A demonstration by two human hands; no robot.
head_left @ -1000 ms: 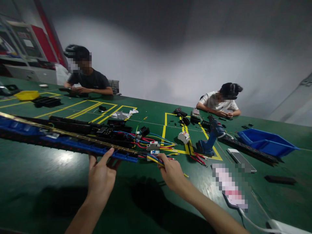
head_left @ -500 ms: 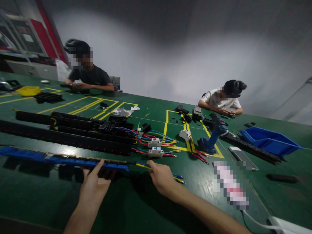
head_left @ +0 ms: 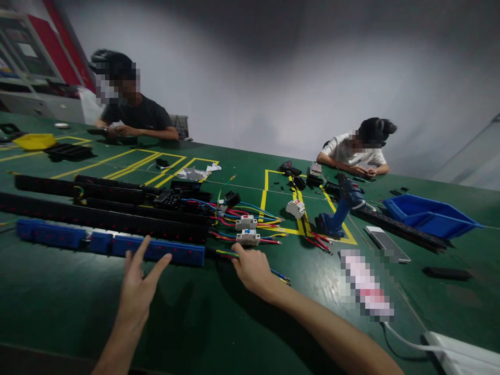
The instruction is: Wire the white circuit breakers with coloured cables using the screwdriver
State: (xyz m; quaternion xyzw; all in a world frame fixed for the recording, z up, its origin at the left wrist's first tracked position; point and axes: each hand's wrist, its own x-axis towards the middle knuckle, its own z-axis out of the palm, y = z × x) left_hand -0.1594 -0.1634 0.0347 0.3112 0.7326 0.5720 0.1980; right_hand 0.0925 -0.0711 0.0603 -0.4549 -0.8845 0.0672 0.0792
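Observation:
A long blue strip of modules (head_left: pixel 97 242) with small red marks lies on the green table, its blue face turned up. My left hand (head_left: pixel 136 284) is at its near edge, fingers spread over the right part of the strip and not wrapped round it. My right hand (head_left: pixel 253 268) is closed on the yellow, green and blue wires (head_left: pixel 226 253) that leave the strip's right end. Their terminal tips (head_left: pixel 285 277) stick out beyond the hand. Just behind lies a long black strip (head_left: pixel 117 216), parallel to the blue one.
Behind my right hand are white circuit breakers (head_left: pixel 248 237) on coloured wires. A blue cordless drill (head_left: pixel 339 208) stands upright, left of a blue bin (head_left: pixel 429 216). A phone (head_left: pixel 386 243) lies nearer. Two people (head_left: pixel 140 112) (head_left: pixel 355 153) sit across the table.
The blue strip has rolled so its blue face shows upward, and it sits closer to the black strip. My left hand has let go and spread its fingers. My right hand keeps the wires.

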